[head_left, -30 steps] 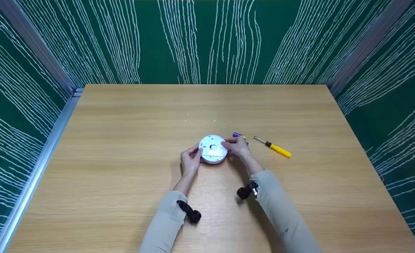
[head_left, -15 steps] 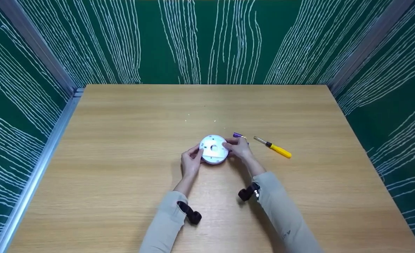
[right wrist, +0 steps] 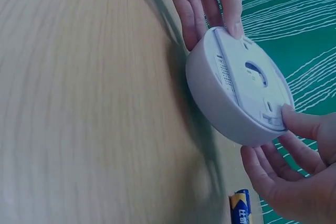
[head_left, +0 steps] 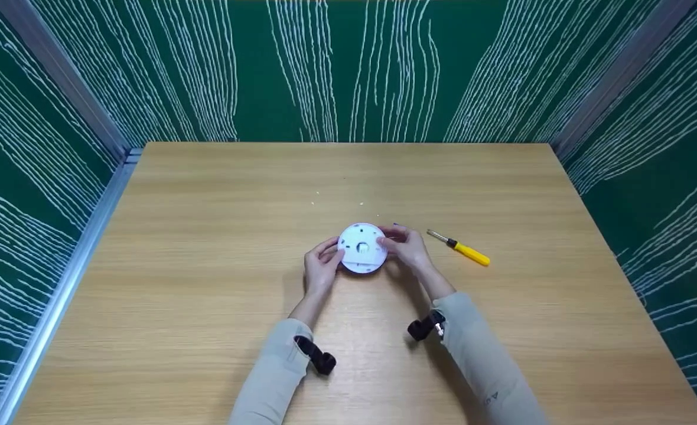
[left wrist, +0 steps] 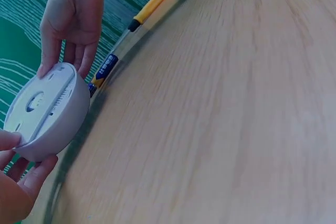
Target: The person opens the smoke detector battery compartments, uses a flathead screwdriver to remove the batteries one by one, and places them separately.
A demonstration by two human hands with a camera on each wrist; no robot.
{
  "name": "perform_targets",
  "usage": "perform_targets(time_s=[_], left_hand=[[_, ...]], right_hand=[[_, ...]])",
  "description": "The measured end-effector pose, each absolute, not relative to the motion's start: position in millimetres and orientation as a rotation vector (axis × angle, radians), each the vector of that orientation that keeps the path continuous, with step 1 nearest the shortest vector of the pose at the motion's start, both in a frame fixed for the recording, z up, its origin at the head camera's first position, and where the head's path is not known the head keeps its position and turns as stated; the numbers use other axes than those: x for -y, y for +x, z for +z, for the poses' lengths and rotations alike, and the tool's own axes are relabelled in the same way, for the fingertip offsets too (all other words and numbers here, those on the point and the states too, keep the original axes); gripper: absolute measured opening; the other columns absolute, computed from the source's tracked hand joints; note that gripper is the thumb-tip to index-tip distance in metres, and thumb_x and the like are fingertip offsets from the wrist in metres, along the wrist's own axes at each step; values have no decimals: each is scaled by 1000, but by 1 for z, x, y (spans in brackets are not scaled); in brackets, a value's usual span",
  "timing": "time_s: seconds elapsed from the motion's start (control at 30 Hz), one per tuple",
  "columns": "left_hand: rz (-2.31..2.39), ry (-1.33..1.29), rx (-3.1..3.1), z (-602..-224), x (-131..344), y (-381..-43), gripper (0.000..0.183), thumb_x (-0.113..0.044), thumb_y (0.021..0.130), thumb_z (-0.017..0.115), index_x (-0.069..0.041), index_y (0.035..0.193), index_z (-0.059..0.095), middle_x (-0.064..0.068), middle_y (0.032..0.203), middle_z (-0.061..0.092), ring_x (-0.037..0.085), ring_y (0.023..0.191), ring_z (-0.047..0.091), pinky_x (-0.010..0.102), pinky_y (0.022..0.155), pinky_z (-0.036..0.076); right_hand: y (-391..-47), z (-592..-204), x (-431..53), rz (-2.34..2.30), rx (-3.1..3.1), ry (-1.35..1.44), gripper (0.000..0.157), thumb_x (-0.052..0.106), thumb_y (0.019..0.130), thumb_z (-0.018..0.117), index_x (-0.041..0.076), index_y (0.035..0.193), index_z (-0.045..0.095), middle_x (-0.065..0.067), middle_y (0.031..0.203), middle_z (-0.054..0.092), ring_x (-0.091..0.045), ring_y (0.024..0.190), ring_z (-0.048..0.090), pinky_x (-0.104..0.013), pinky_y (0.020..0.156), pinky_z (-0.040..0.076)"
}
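Both hands hold a round white plastic device [head_left: 362,261] that looks like a smoke alarm, its slotted back plate facing up toward the head camera. A round hole sits in the plate's middle, and a printed label shows beside the plate in the right wrist view. My left hand [head_left: 320,270] pinches the left edge, thumb on the plate and fingers beneath. On the right edge my right hand [head_left: 410,251] grips likewise, its thumb [right wrist: 302,123] on the plate. Both wrist views show the device's side wall [left wrist: 71,121] tilted. Its underside is hidden.
A yellow-handled screwdriver [head_left: 471,254] lies on the wooden table [head_left: 207,236] right of the hands. Blue-and-yellow batteries [right wrist: 240,209] lie behind my right hand, nearly hidden in the head view. Tiny white bits [head_left: 361,203] dot the table farther back. Green walls [head_left: 372,71] enclose it.
The device has shifted slightly right and away from me, with its back plate turned a little. My right hand has moved along with it and now covers most of the batteries in the head view.
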State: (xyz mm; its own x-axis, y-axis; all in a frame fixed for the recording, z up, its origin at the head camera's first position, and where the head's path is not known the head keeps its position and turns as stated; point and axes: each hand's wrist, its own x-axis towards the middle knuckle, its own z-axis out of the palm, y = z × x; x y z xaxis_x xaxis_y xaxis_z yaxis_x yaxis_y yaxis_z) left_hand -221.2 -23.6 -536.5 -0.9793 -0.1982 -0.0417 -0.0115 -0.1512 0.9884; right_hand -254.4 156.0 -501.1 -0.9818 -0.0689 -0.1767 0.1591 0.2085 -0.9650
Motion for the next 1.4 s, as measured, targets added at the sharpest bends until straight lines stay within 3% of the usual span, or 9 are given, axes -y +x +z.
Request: perform_targets(time_s=[0.23, 0.7, 0.9, 1.23, 1.4], left_hand=[[-2306, 119, 1908, -535, 26, -222, 33, 14, 74, 60, 14, 107, 56, 25, 103, 59, 27, 88, 61, 23, 73, 52], [-2382, -68, 1849, -540, 31, -224, 37, 21, 71, 58, 21, 107, 50, 31, 106, 54, 36, 96, 55, 31, 79, 51], [-2354, -99, 1894, -539, 31, -223, 36, 19, 72, 59, 18, 108, 52, 29, 107, 55, 34, 100, 54, 32, 83, 50], [-2415, -80, 1982, -526, 35, -213, 39, 9, 74, 65, 15, 111, 52, 27, 108, 56, 34, 91, 59, 26, 71, 54], [-2427, -29, 2030, -521, 35, -210, 39, 2, 76, 66, 12, 112, 54, 24, 109, 57, 22, 78, 63, 39, 64, 55]], right_hand=[[-255, -501, -161, -1854, -2386, -74, 36, 1, 78, 66, -8, 112, 57, -21, 107, 59, -24, 97, 56, -18, 77, 47], [-251, -507, -170, -1944, -2328, -322, 37, -5, 75, 65, -11, 109, 53, -22, 105, 57, -29, 98, 52, -31, 88, 46], [-247, -507, -174, -2029, -2269, -424, 35, -13, 73, 63, -13, 106, 53, -22, 103, 55, -33, 98, 52, -34, 89, 46], [-238, -510, -176, -2122, -2196, -445, 35, -19, 69, 62, -15, 102, 53, -22, 102, 54, -29, 98, 51, -39, 89, 45], [-234, -508, -178, -2132, -2190, -476, 34, -20, 69, 62, -15, 101, 53, -23, 103, 53, -30, 98, 51, -42, 89, 45]])
